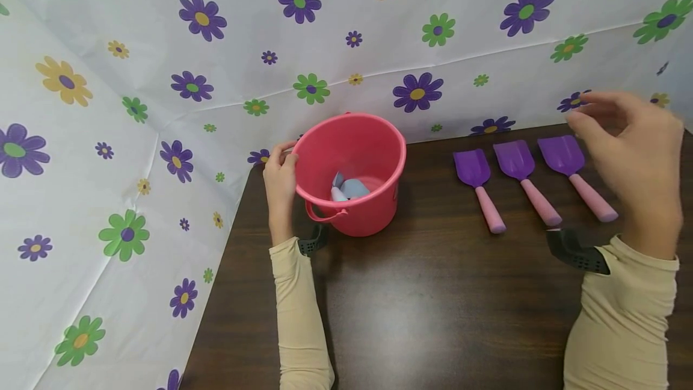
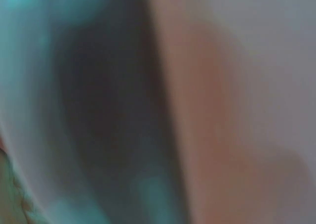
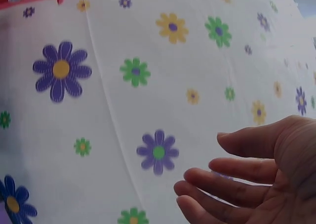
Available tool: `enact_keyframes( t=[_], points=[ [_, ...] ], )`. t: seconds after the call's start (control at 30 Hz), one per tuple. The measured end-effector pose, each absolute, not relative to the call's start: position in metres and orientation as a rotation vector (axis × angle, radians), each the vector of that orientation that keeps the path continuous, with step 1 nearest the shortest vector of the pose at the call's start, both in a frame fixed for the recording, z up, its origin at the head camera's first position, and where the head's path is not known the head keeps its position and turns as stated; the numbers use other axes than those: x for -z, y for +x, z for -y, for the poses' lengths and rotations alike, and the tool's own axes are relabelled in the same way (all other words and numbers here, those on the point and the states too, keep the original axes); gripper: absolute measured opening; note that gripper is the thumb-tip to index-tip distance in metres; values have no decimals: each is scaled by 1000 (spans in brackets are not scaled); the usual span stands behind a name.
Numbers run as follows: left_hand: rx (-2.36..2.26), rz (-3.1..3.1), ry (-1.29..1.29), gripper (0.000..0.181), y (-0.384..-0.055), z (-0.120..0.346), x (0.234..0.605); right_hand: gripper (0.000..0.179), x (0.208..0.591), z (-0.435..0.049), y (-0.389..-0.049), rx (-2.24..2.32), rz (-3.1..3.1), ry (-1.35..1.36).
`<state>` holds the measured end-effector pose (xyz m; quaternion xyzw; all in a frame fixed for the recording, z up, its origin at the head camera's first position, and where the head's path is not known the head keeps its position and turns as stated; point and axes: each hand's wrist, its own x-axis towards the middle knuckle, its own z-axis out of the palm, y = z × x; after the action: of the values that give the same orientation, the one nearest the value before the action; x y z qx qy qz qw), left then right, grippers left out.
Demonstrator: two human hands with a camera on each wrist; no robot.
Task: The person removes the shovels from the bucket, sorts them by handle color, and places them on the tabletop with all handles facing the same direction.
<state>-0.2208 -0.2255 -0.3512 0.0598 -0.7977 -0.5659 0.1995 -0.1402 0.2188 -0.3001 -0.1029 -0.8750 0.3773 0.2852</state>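
Observation:
A pink-red bucket with a handle hanging at its front stands on the dark wooden table. My left hand holds the bucket's left rim, thumb at the edge. Inside the bucket lie pale blue-grey pieces, their kind unclear. At the right, my right hand is raised with nothing in it, its fingers loosely bent and apart from the thumb. Nearest to it is a purple scoop with a pink handle. Two like it, a middle scoop and a left scoop, lie beside it. The left wrist view is blurred.
A white covering with printed flowers hangs behind the table and along its left side. The bucket stands close to the back covering. The dark wood table top stretches in front of the bucket and scoops.

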Motion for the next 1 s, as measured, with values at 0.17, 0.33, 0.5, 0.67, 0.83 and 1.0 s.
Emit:
enact_keyframes(
  t=[0.17, 0.33, 0.5, 0.67, 0.83, 1.0],
  points=[
    [1574, 2219, 166, 36, -221, 227, 350, 36, 293, -197, -138, -1106, 2223, -107],
    [1588, 2236, 156, 36, -223, 225, 352, 30, 286, -175, -131, -1232, 2140, 52],
    [1581, 2236, 174, 37, -222, 225, 353, 27, 280, -150, -129, -1320, 2118, 238],
    [1579, 2226, 171, 36, -222, 227, 352, 27, 274, -131, -131, -1302, 2132, 347],
    [1588, 2227, 162, 35, -222, 227, 353, 28, 270, -117, -130, -1279, 2154, 407],
    [1585, 2224, 150, 35, -222, 228, 354, 33, 267, -101, -130, -1274, 2183, 462]
  ],
)
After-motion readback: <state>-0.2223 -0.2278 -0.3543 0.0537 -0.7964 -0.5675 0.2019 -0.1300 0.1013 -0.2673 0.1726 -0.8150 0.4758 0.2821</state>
